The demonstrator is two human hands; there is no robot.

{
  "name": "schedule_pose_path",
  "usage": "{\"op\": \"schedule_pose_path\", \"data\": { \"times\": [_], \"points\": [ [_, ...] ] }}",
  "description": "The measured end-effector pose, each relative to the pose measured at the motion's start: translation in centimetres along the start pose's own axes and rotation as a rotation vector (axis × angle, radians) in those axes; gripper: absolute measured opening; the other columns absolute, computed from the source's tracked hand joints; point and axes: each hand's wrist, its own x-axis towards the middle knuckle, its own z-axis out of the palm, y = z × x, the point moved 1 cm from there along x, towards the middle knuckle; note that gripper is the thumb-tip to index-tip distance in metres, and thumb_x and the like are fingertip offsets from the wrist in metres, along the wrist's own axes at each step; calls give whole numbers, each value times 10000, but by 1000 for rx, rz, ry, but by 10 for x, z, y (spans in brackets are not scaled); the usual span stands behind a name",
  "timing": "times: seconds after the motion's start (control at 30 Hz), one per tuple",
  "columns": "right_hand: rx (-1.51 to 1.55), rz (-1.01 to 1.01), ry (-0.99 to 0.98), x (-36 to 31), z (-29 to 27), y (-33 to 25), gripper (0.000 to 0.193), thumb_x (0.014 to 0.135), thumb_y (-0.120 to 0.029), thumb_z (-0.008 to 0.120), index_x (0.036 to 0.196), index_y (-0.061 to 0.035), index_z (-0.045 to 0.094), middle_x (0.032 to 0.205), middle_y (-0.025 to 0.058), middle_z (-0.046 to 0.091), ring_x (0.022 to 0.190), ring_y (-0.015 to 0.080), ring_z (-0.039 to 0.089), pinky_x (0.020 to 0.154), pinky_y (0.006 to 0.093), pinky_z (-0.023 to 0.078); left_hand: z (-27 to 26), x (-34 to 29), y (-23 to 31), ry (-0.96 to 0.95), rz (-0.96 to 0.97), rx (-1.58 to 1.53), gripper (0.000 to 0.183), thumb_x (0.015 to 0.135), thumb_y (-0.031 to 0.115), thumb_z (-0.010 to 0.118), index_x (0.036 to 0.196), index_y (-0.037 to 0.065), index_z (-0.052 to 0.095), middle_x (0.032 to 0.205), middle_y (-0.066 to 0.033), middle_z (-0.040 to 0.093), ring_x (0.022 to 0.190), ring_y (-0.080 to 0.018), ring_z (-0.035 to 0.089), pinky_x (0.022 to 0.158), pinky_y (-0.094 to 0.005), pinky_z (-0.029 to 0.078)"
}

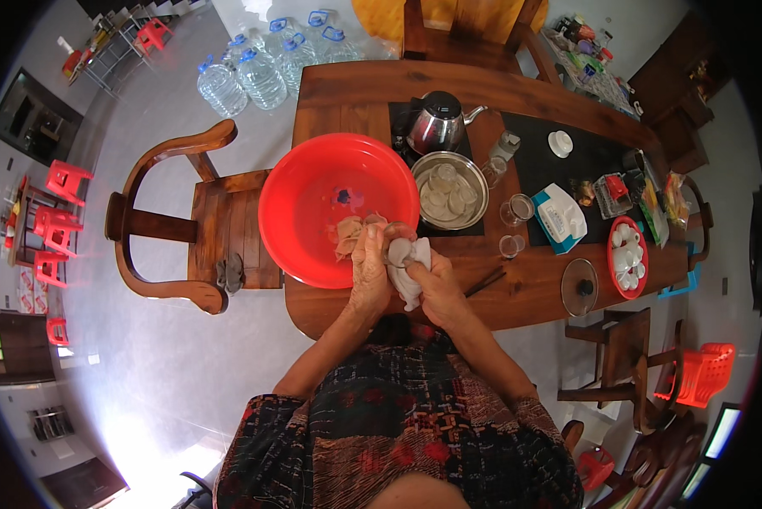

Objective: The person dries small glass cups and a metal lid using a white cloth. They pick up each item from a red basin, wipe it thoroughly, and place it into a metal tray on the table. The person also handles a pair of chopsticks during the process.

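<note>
Glass (399, 251) between left grip (370, 270), clasping it, and right grip (438, 286) (clutching 1 cloth (408, 288)).

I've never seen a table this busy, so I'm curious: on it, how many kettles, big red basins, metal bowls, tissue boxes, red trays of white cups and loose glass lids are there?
Kettle: 1
Big red basin: 1
Metal bowl: 1
Tissue box: 1
Red tray: 1
Glass lid: 1
Total: 6
</note>
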Motion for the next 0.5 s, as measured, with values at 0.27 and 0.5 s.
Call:
{"op": "schedule_pose_path", "data": {
  "times": [0.27,0.5],
  "points": [
    [-417,27,-163,-33,-9,-30,270,854,-70,574,1113,5,572,907,1,592,776,57,543,665,209,454,9,3,10,224,-289,-34,270,920,381,481,1000,123,502,876,-11,548,830,-169,572,636,-281,428],
    [-84,15,151,-67,-78,-32,276,838,-12,567,1113,17,575,942,29,613,800,85,580,680,221,474,9,32,-5,-73,-46,406,326,854,142,596,1125,11,469,965,-84,549,851,-204,600,676,-320,495]
  ]
}}
